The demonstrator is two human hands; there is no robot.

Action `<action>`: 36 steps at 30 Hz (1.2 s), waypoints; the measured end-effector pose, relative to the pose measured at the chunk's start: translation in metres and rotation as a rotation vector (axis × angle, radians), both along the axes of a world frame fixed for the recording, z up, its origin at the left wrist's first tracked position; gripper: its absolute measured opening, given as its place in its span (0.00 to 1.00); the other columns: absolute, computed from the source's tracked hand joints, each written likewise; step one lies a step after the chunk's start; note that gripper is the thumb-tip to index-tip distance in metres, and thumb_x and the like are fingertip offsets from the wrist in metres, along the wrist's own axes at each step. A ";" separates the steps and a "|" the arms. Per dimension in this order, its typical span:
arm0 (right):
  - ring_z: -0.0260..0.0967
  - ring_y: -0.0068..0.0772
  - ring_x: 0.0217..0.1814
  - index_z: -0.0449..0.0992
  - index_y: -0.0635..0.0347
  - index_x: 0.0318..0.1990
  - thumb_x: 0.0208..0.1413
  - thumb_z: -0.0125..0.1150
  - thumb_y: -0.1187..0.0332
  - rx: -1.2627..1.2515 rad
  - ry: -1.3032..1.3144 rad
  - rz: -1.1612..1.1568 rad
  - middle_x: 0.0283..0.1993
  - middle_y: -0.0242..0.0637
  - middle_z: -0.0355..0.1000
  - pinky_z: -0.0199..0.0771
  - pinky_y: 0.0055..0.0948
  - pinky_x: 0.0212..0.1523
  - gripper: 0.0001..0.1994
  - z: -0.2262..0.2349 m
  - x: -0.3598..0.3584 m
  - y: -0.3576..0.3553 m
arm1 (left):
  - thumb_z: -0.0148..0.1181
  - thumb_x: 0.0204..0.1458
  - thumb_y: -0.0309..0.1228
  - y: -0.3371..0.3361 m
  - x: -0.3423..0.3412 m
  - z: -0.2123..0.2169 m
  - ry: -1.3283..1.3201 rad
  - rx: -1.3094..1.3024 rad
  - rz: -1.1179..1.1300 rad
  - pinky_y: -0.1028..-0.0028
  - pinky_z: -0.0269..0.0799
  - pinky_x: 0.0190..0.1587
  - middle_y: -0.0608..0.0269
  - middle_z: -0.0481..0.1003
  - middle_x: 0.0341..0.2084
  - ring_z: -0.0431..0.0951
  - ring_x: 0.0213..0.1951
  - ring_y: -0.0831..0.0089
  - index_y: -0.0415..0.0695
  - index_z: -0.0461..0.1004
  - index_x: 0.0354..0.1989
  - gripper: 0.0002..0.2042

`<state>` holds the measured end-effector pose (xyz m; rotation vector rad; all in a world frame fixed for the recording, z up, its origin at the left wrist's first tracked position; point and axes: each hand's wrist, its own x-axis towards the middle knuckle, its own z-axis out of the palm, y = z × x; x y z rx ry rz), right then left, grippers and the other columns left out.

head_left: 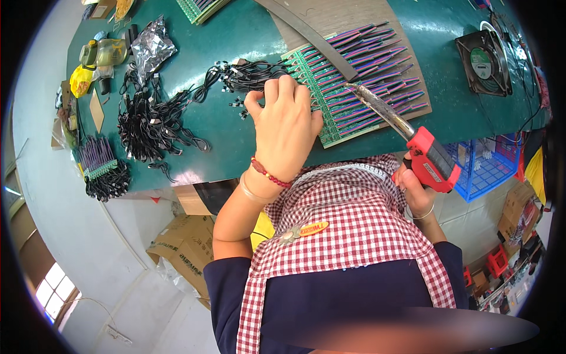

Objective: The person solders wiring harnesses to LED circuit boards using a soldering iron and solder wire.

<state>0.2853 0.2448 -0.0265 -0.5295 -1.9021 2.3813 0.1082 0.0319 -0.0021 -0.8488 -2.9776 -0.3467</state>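
Left hand down on the green table, fingers curled pinching black leads beside the green circuit strips, steadying them; right hand clenched round red soldering iron, tip angled over the strips.

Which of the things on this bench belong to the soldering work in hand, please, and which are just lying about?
In use:
left hand on the black connector leads
right hand gripping the red soldering iron
green circuit strips on the brown board

Lying about:
fan
foil bag
black cable pile
kettle
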 end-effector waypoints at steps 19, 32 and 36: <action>0.59 0.23 0.22 0.62 0.69 0.50 0.55 0.53 0.72 0.110 -0.057 0.040 0.23 0.35 0.63 0.63 0.25 0.26 0.17 -0.005 0.008 0.004 | 0.61 0.41 0.29 -0.010 0.001 0.001 0.045 0.004 -0.106 0.64 0.57 0.47 0.65 0.66 0.31 0.67 0.40 0.68 0.46 0.70 0.28 0.07; 0.64 0.20 0.28 0.72 0.66 0.36 0.51 0.57 0.78 0.004 -0.096 0.000 0.28 0.31 0.68 0.63 0.23 0.29 0.05 0.002 0.008 0.000 | 0.59 0.44 0.27 -0.002 0.000 0.006 0.059 -0.040 -0.131 0.60 0.55 0.48 0.67 0.67 0.23 0.68 0.36 0.68 0.46 0.67 0.26 0.05; 0.64 0.20 0.29 0.72 0.66 0.39 0.50 0.58 0.79 -0.006 -0.127 0.039 0.29 0.30 0.69 0.64 0.23 0.30 0.07 -0.001 0.013 0.000 | 0.60 0.43 0.27 -0.003 -0.006 -0.001 0.011 0.095 -0.114 0.61 0.54 0.47 0.67 0.67 0.23 0.68 0.35 0.67 0.47 0.69 0.24 0.05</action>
